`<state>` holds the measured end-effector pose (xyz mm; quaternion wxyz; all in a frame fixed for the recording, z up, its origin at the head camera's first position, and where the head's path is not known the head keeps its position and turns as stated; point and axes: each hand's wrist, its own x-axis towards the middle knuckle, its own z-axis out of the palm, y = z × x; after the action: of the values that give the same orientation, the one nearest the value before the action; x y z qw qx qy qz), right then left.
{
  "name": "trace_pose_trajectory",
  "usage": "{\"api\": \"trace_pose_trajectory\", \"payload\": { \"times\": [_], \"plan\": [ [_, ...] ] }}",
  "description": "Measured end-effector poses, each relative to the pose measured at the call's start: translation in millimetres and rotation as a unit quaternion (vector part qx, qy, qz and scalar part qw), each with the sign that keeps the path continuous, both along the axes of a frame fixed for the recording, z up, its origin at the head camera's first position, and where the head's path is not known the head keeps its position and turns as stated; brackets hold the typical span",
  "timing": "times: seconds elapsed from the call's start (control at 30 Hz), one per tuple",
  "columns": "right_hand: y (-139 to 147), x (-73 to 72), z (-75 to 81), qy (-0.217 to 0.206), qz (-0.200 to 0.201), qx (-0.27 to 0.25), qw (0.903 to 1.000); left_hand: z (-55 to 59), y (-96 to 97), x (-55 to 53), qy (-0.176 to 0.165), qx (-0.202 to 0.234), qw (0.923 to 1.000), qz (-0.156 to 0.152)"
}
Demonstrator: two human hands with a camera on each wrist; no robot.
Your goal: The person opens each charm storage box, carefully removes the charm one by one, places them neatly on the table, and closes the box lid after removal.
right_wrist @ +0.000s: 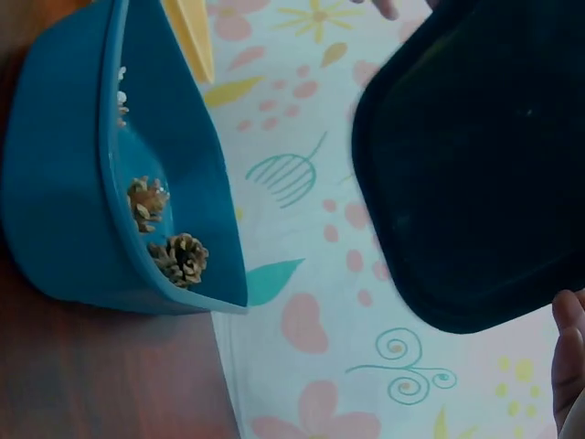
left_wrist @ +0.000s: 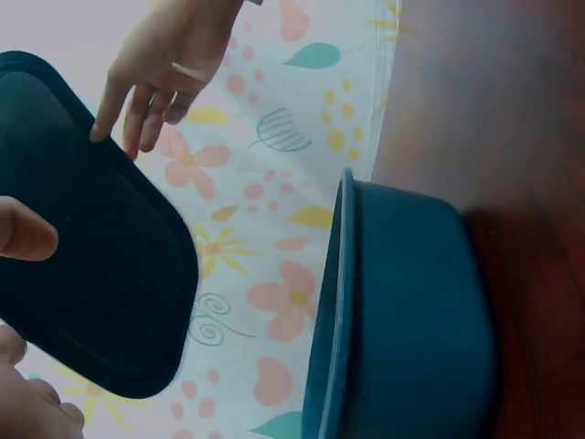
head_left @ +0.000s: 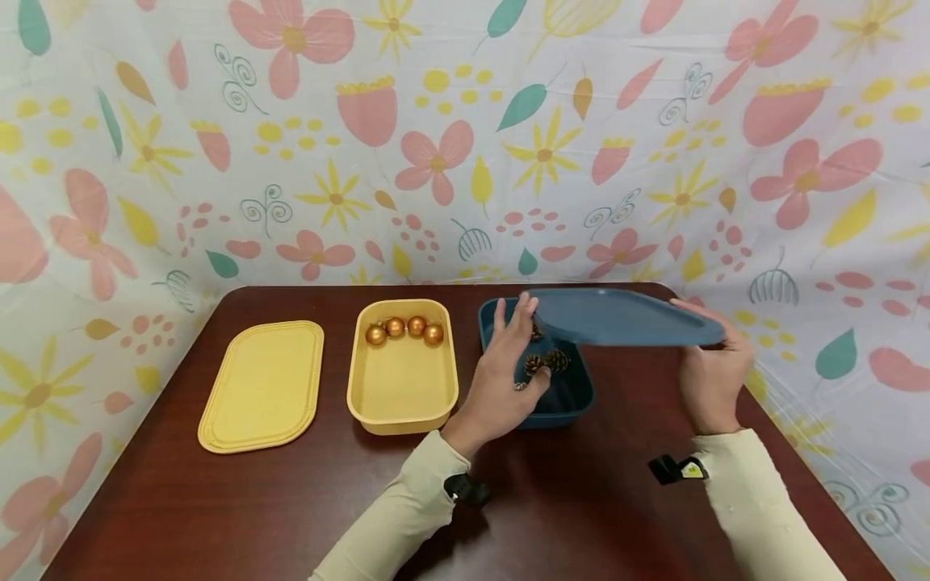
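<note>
A blue lid [head_left: 625, 316] is raised over the right part of a blue box [head_left: 563, 415]. My right hand [head_left: 715, 375] grips the lid at its right end. The fingers of my left hand [head_left: 501, 383] are extended, their tips right at the lid's left corner. Its thumb hangs lower, over the box. Inside the box lie several pine cones [right_wrist: 183, 260], partly hidden by the left hand and lid. Some small pale pieces [right_wrist: 122, 96] show near the box's wall in the right wrist view.
Left of the blue box stands an uncovered yellow box [head_left: 403, 387] with several gold balls [head_left: 395, 326] along its far end. A yellow lid [head_left: 265, 386] lies flat at the left of the dark wooden table [head_left: 291, 508]. A patterned cloth [head_left: 436, 210] hangs behind.
</note>
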<state>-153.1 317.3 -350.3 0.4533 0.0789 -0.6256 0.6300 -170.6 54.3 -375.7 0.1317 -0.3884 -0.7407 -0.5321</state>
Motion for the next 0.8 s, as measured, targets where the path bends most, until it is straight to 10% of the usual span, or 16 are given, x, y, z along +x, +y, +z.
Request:
{"api": "trace_pose_trajectory", "payload": {
  "times": [0.27,0.57,0.8],
  "plan": [
    [6.5,-0.6,9.1,-0.036,-0.099,0.041,0.9936,6.9,18.8,-7.3,0.007,0.009,0.9999,-0.011],
    [19.4,-4.7,15.8,-0.050,-0.142,0.038,0.9879,12.4,45.2,-17.5,0.080,0.045,0.9869,0.132],
    [30.7,-5.6,6.1,-0.090,-0.176,0.078,0.9772,16.2,54.4,-25.2,0.020,0.064,0.9861,0.152]
  ]
}}
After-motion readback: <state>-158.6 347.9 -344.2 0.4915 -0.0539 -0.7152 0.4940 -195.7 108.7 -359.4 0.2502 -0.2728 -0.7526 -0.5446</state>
